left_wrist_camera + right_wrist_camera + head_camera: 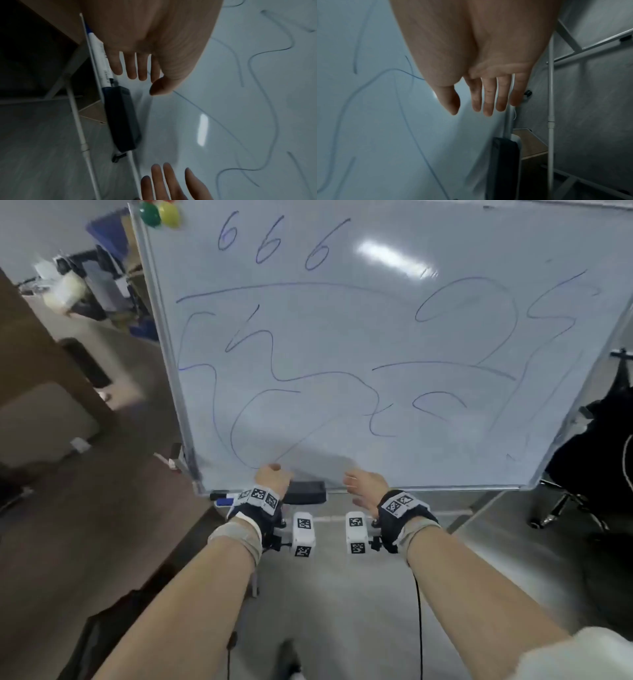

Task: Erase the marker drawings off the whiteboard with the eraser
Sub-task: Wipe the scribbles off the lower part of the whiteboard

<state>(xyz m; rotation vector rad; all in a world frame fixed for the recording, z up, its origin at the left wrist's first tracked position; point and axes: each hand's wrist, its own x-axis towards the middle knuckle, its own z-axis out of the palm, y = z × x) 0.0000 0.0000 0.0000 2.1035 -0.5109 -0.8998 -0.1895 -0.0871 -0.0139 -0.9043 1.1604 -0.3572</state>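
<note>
A whiteboard (359, 337) on a stand is covered with blue marker scribbles and three sixes near its top. A dark eraser (306, 492) (122, 119) (504, 166) lies on the ledge at the board's bottom edge. My left hand (272, 479) (137, 75) hovers just left of the eraser, fingers straight, holding nothing. On the eraser's other side my right hand (359, 486) (479, 106) is also spread and empty. Neither hand touches the eraser.
A marker (224, 498) (101, 59) lies on the ledge left of the eraser. Green and yellow magnets (159, 214) sit at the board's top left corner. A brown desk (41, 392) stands to the left, a black chair (596, 460) to the right.
</note>
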